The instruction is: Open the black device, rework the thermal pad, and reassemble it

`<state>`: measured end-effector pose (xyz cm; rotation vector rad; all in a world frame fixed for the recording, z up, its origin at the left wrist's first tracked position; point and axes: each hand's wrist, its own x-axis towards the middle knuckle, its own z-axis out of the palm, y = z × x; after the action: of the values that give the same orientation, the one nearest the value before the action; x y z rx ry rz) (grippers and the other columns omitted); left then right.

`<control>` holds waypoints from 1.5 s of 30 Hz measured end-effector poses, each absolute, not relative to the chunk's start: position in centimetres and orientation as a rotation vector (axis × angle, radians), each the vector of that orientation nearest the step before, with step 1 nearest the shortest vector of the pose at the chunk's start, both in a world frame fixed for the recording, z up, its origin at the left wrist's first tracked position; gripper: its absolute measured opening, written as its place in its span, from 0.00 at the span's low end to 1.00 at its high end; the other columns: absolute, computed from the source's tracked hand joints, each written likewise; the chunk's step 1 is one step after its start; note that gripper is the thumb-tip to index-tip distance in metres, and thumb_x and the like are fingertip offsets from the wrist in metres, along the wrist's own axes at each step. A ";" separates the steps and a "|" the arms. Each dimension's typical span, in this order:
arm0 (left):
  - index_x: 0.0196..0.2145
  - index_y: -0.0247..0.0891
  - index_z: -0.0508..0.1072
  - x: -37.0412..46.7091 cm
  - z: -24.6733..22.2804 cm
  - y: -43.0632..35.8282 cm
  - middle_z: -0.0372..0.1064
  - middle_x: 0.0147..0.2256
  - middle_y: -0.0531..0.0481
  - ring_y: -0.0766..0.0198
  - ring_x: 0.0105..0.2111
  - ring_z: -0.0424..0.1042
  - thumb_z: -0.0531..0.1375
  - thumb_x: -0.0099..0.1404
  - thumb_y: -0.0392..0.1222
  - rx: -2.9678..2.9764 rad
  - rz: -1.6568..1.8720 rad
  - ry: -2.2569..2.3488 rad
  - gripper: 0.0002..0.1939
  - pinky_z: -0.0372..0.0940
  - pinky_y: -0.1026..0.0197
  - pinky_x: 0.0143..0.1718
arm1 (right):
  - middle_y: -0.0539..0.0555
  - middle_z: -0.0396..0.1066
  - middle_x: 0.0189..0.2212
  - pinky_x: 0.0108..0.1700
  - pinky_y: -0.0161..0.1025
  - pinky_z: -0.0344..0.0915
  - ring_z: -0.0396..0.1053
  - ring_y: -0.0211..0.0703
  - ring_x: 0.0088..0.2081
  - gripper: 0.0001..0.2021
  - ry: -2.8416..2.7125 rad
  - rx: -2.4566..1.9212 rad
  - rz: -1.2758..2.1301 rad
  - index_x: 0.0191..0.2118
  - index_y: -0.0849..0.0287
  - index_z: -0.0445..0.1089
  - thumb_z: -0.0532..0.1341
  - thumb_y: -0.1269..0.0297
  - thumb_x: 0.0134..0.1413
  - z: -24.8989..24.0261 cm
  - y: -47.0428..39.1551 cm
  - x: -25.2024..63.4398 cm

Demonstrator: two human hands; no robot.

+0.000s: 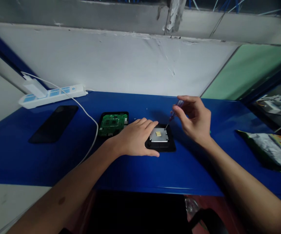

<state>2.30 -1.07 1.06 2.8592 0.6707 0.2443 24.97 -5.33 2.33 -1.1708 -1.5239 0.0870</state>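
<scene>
On the blue table lies a square black plastic cover (171, 145) with a silver metal plate (163, 138) on it; a small yellowish pad (158, 133) sits mid-plate. My left hand (137, 138) grips the cover from its left side, fingers along the far edge and thumb along the near edge. Between the thumb and fingers of my right hand (195, 118) is a screwdriver (173, 113) with a clear purplish handle. It is tilted, its tip at the plate's far right corner. Left of the cover, a black housing holding a green circuit board (113, 124) is partly behind my left hand.
A black phone-like slab (55, 125) lies at the left, with a white power strip (55, 96) behind it. A white cable (88, 113) runs across the table. Shiny packaging (273, 151) lies at the right. A white wall panel (121, 65) stands behind.
</scene>
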 end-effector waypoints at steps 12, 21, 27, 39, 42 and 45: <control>0.66 0.31 0.57 2.4 1.1 -1.1 0.63 0.62 0.35 0.43 0.61 0.62 0.63 0.55 0.73 2.842 0.258 0.674 0.55 0.56 0.47 0.63 | 0.51 0.72 0.41 0.38 0.45 0.77 0.73 0.41 0.35 0.17 -1.581 -1.098 0.016 0.53 0.49 0.68 0.66 0.59 0.60 1.2 -5.2 24.8; 0.68 0.33 0.55 2.4 0.9 -1.1 0.62 0.63 0.36 0.44 0.62 0.61 0.62 0.57 0.73 2.846 0.267 0.670 0.55 0.55 0.47 0.64 | 0.51 0.71 0.37 0.40 0.48 0.78 0.75 0.45 0.38 0.16 -1.539 -1.125 -0.025 0.54 0.48 0.68 0.65 0.61 0.62 1.3 -5.3 24.5; 0.67 0.32 0.57 2.4 0.9 -1.1 0.64 0.61 0.36 0.44 0.60 0.63 0.63 0.56 0.73 2.850 0.303 0.661 0.53 0.56 0.48 0.63 | 0.53 0.76 0.44 0.45 0.50 0.78 0.79 0.45 0.40 0.17 -1.591 -1.105 0.083 0.59 0.49 0.64 0.59 0.65 0.66 1.3 -6.0 24.0; 0.68 0.33 0.55 2.4 1.1 -1.2 0.62 0.62 0.37 0.43 0.61 0.61 0.63 0.57 0.72 2.841 0.259 0.668 0.54 0.55 0.47 0.64 | 0.53 0.66 0.41 0.37 0.46 0.77 0.71 0.43 0.37 0.19 -1.557 -1.093 -0.022 0.55 0.49 0.65 0.67 0.59 0.59 1.0 -5.1 24.7; 0.68 0.32 0.54 2.4 1.1 -1.2 0.61 0.63 0.37 0.43 0.62 0.59 0.63 0.58 0.72 2.845 0.236 0.672 0.54 0.53 0.47 0.65 | 0.51 0.65 0.38 0.33 0.44 0.75 0.69 0.41 0.33 0.19 -1.538 -1.054 -0.063 0.52 0.49 0.67 0.69 0.58 0.57 1.0 -4.8 25.2; 0.68 0.32 0.54 2.4 1.2 -1.2 0.61 0.64 0.37 0.44 0.62 0.60 0.63 0.58 0.72 2.838 0.220 0.676 0.54 0.54 0.47 0.64 | 0.50 0.65 0.35 0.32 0.43 0.74 0.69 0.40 0.32 0.18 -1.512 -1.023 -0.081 0.49 0.50 0.68 0.71 0.59 0.55 1.1 -4.7 25.2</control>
<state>2.38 -1.20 1.22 2.8378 0.6758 0.2201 25.16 -4.70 1.13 -1.0228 -1.5116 -0.0808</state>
